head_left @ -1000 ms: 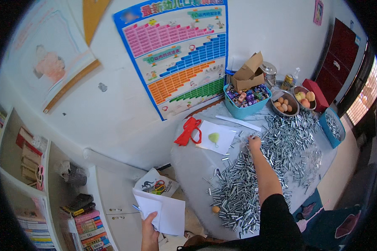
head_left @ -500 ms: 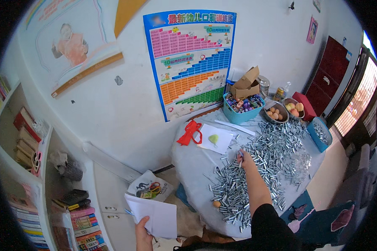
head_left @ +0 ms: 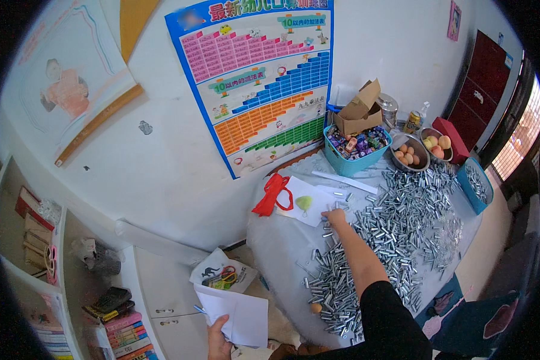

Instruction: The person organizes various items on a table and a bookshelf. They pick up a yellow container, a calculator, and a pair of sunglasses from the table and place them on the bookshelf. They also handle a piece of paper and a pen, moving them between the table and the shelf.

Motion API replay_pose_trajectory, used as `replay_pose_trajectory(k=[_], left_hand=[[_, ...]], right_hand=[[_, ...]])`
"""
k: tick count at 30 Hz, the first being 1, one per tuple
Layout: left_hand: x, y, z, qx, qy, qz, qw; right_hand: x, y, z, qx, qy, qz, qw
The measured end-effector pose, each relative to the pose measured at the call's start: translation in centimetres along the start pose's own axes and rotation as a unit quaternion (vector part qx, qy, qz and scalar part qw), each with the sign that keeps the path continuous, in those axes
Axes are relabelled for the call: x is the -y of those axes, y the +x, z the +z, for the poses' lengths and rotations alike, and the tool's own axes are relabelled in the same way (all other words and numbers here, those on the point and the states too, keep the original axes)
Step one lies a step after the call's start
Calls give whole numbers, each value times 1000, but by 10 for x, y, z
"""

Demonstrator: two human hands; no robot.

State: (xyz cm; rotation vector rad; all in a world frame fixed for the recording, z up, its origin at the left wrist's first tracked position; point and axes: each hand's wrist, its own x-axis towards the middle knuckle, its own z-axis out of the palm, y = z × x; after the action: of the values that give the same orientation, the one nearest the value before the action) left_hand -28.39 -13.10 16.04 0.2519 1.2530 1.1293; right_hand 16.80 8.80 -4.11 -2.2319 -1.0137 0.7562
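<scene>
1. Nearest the person, the left hand (head_left: 219, 339) comes up from the lower edge with its fingers clamped on the lower edge of a white sheet of paper (head_left: 237, 315). The sheet is held off the surface, over the floor beside a low white cabinet (head_left: 162, 288), roughly flat and tilted toward the camera.
2. The right arm, in a black sleeve (head_left: 390, 318), stretches forward and to the left across the surface (head_left: 282, 246).
3. The right hand (head_left: 336, 217) rests palm down at the near-left edge of a wide heap of small metal tubes (head_left: 402, 222). Whether its fingers grip a tube cannot be told; they look loosely together, pressed down among the pieces.
4. The tubes lie flat and point every way, with no shared long axis. They spread from the near edge of the surface to its far right.
5. Just left of the right hand lies a white card (head_left: 309, 201) with a green patch; beside it is a red ribbon (head_left: 271, 193).
6. Farther right, a blue tray (head_left: 475, 186) at the edge holds more metal tubes.
7. Behind the heap, one metal bowl (head_left: 409, 157) holds brown eggs, and a second bowl (head_left: 436, 143) holds peaches.
8. At the back, a teal bin (head_left: 357, 157) is filled with small colourful packets, with an open cardboard box (head_left: 359, 111) on top.
</scene>
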Motion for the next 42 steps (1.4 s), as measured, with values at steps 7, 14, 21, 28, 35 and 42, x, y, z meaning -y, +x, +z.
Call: replay_pose_trajectory(k=[7, 14, 21, 28, 35, 42], left_hand=[[8, 20, 21, -15, 24, 5, 1000], [10, 28, 49, -5, 46, 1, 999], [23, 47, 56, 12, 40, -12, 999], [29, 50, 59, 23, 52, -12, 998], [28, 41, 78, 18, 51, -9, 998], [31, 41, 78, 20, 51, -21, 998]], right_hand=[[53, 47, -22, 48, 267, 72, 960], [83, 70, -44, 87, 336, 23, 938], [43, 77, -43, 124, 184, -7, 975], [0, 66, -117, -77, 3, -90, 993], [-24, 52, -109, -62, -190, -202, 959], [-9, 40, -92, 48, -281, -202, 937]])
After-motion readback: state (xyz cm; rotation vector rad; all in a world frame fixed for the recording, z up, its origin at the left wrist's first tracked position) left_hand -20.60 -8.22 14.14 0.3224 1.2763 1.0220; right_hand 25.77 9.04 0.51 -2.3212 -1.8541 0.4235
